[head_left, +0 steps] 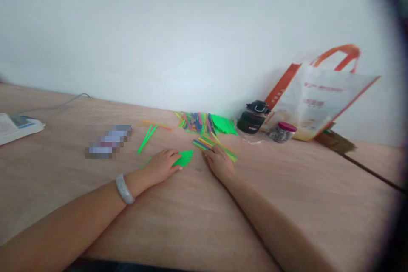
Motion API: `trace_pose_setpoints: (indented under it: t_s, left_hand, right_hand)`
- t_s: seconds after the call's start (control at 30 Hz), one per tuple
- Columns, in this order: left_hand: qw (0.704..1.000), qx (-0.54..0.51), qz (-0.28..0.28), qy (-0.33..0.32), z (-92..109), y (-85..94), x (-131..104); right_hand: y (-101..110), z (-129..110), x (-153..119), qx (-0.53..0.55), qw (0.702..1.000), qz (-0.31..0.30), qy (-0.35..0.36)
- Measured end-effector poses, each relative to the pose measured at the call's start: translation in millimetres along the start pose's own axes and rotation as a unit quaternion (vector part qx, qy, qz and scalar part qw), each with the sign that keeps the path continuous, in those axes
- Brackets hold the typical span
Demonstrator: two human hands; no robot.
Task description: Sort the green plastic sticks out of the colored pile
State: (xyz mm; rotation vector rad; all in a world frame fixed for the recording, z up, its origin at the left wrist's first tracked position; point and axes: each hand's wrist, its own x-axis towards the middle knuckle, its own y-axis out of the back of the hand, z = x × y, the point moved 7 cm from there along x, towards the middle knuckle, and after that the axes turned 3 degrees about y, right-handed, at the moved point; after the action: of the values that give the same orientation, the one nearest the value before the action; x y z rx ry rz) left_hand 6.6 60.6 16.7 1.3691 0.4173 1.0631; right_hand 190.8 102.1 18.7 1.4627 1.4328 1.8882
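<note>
My left hand, with a pale bangle on its wrist, is closed over a bundle of flat green sticks on the table. The sticks fan out past its fingertips, and some of their other ends show behind the hand. To the right, my right hand has its fingers bent down onto a small heap of coloured sticks, blue, yellow, orange and green. Its fingertips are partly hidden among them. Beyond the left hand lie two crossed green sticks and a few orange sticks.
A row of mixed coloured sticks and a green pile lie near the wall. Right of them stand a dark bottle, a red-lidded jar and a tote bag. A blurred phone-like object and a white device are left.
</note>
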Motion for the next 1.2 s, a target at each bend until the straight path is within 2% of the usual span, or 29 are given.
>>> trace_pose_setpoints:
  t_s: [0.23,0.37,0.43,0.57,0.67,0.73,0.8,0.9,1.2]
  left_hand:
    - [1.000,0.010,-0.003,0.008,0.1,-1.3,-0.4]
    - [0.998,0.024,0.047,0.034,-11.1,5.2,4.4]
    - [0.993,0.049,0.085,0.067,-27.9,11.9,8.6]
    - [0.972,0.112,0.123,0.167,-77.5,23.9,14.1]
    - [0.958,0.139,0.101,0.229,-108.8,27.4,14.2]
    - [0.954,0.152,0.068,0.248,-120.1,26.6,14.2]
    - [0.955,0.158,0.043,0.247,-123.5,25.8,15.0]
    - [0.958,0.151,0.036,0.241,-122.3,25.7,17.3]
    - [0.958,0.118,0.063,0.253,-120.8,30.2,23.3]
  right_hand:
    - [0.3,-6.4,0.9,-0.025,0.999,-0.019,0.014]
    - [4.7,-17.9,-0.7,-0.015,0.999,-0.022,0.035]
    - [6.0,-23.1,-1.7,-0.004,0.999,-0.022,0.046]
    - [4.1,-28.4,-2.5,0.022,0.998,-0.029,0.060]
    - [2.6,-29.7,-1.6,0.043,0.996,-0.027,0.068]
    - [2.1,-29.5,-0.9,0.049,0.996,-0.028,0.068]
    - [1.4,-29.1,-0.4,0.049,0.996,-0.031,0.066]
    - [0.3,-28.1,0.2,0.042,0.996,-0.036,0.063]
    - [2.9,-28.6,2.1,0.076,0.995,-0.022,0.061]
